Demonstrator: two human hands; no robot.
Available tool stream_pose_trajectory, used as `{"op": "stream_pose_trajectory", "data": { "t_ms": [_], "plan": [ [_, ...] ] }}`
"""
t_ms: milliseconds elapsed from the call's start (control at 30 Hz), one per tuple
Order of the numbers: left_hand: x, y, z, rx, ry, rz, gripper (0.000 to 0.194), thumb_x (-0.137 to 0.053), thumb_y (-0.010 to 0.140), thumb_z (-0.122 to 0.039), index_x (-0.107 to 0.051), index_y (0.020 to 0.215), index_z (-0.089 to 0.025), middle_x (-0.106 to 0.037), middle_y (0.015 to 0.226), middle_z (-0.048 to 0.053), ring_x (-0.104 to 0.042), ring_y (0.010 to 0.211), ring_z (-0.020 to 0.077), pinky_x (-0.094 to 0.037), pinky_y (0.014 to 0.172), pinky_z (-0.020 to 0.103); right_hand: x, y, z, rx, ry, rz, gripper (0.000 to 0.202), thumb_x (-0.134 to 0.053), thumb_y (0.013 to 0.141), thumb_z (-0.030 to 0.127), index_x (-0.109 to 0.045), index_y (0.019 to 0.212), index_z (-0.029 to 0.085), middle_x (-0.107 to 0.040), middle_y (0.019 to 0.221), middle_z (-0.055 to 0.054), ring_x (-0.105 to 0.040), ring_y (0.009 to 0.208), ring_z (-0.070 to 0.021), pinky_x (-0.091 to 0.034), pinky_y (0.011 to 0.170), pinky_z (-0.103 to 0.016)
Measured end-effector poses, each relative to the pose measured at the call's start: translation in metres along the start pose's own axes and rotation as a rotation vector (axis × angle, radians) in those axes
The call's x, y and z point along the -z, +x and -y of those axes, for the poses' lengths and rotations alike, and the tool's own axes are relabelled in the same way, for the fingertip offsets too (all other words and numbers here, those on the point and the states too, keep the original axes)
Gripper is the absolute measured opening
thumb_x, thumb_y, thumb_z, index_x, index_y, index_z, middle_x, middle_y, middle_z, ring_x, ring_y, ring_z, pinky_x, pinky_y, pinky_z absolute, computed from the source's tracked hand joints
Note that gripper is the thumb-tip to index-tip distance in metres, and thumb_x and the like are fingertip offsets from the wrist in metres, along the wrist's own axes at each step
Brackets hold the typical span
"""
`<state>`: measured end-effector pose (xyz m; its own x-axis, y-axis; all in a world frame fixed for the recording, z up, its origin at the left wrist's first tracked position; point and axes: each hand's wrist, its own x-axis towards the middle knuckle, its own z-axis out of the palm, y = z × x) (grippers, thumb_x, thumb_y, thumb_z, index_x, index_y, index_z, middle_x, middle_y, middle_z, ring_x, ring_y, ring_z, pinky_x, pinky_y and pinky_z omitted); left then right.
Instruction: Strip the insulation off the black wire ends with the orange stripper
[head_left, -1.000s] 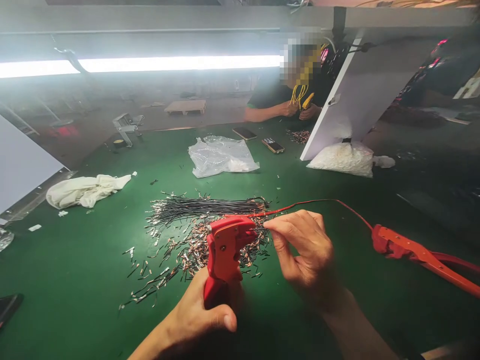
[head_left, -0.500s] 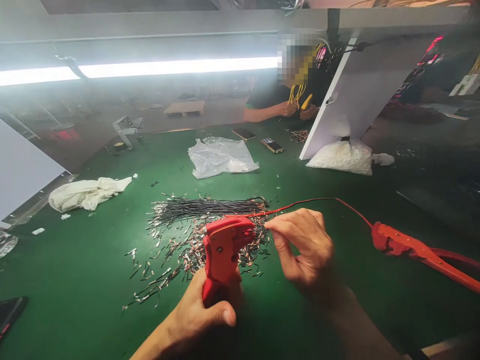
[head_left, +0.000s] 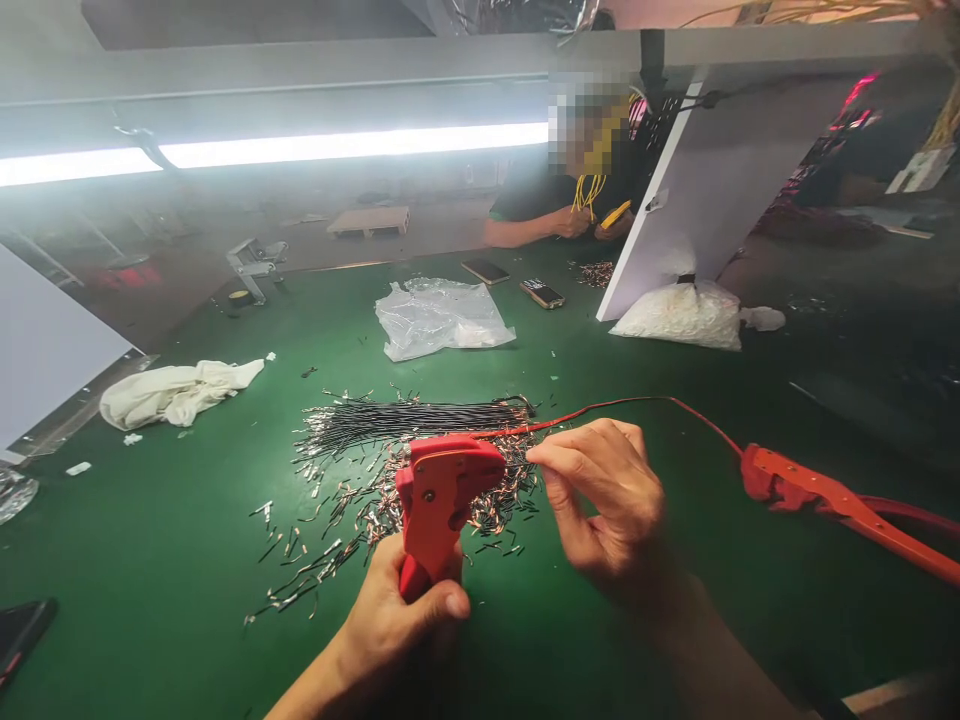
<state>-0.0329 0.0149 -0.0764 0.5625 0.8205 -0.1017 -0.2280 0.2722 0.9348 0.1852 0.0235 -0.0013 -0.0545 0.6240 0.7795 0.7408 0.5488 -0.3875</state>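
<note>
My left hand [head_left: 405, 600] is wrapped round the handle of a red wire stripper [head_left: 442, 490], its jaws pressed together. To the right of the jaws, my right hand [head_left: 611, 490] pinches a thin black wire, mostly hidden by the fingertips and hard to make out against the clutter. Behind the stripper lies a bundle of black wires [head_left: 420, 418] with shiny ends on the left. Short wire scraps [head_left: 375, 520] with copper and black bits are strewn below and around it.
A second red hand tool [head_left: 817, 485] lies at right, a red strap [head_left: 600, 405] running from it. Farther back are a clear plastic bag [head_left: 442, 320], two phones [head_left: 541, 292], a white cloth [head_left: 176, 393] and a filled bag [head_left: 682, 315]. Across the table a person [head_left: 570, 215] handles yellow wires.
The stripper's jaws have closed and my left hand has squeezed its handles together. The tool has shifted slightly left; my right hand has hardly moved.
</note>
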Motion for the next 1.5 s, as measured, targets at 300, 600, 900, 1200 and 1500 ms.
{"op": "stream_pose_trajectory", "data": {
  "t_ms": [300,600,900,1200,1500],
  "plan": [
    [-0.007,0.003,-0.019,-0.013,0.146,0.054,0.056,-0.074,0.063,-0.065,-0.052,0.075,-0.015,-0.042,0.060,-0.003,-0.037,0.053,0.0082,-0.027,0.049,0.022,0.000,0.000,-0.001,-0.016,-0.019,0.012,0.019,-0.053,0.085,0.003,-0.062,0.087,0.020,-0.065,0.075,-0.001,-0.056,0.071,-0.0173,-0.038,0.073,-0.038],
    [-0.008,0.004,-0.020,0.031,0.030,0.177,0.060,-0.075,0.061,-0.066,-0.053,0.086,-0.016,-0.045,0.064,-0.003,-0.037,0.058,0.0089,-0.028,0.054,0.023,0.001,-0.001,-0.005,-0.013,-0.039,0.002,0.018,-0.053,0.086,0.005,-0.062,0.089,0.020,-0.065,0.076,-0.002,-0.057,0.073,-0.0175,-0.038,0.073,-0.038],
    [-0.007,0.003,-0.017,0.033,-0.012,0.165,0.066,-0.078,0.057,-0.066,-0.055,0.095,-0.016,-0.050,0.066,-0.003,-0.039,0.058,0.0084,-0.029,0.054,0.022,0.000,-0.001,-0.006,-0.005,-0.063,0.013,0.019,-0.054,0.084,0.005,-0.062,0.088,0.021,-0.066,0.077,-0.001,-0.057,0.073,-0.0179,-0.038,0.074,-0.038],
    [-0.008,0.001,-0.019,0.059,-0.004,0.165,0.066,-0.078,0.056,-0.067,-0.056,0.089,-0.015,-0.050,0.067,-0.001,-0.042,0.060,0.0102,-0.030,0.054,0.023,-0.001,-0.002,-0.008,0.007,-0.062,0.017,0.019,-0.055,0.083,0.004,-0.063,0.089,0.020,-0.066,0.078,-0.001,-0.057,0.074,-0.0177,-0.037,0.075,-0.039],
    [-0.005,0.003,-0.019,0.019,0.023,0.126,0.058,-0.077,0.061,-0.064,-0.054,0.081,-0.015,-0.047,0.063,-0.001,-0.041,0.057,0.0098,-0.029,0.052,0.023,0.001,-0.004,-0.007,0.027,-0.043,-0.024,0.021,-0.055,0.082,0.003,-0.064,0.092,0.020,-0.066,0.082,-0.004,-0.058,0.078,-0.0198,-0.040,0.076,-0.040]
  ]
}}
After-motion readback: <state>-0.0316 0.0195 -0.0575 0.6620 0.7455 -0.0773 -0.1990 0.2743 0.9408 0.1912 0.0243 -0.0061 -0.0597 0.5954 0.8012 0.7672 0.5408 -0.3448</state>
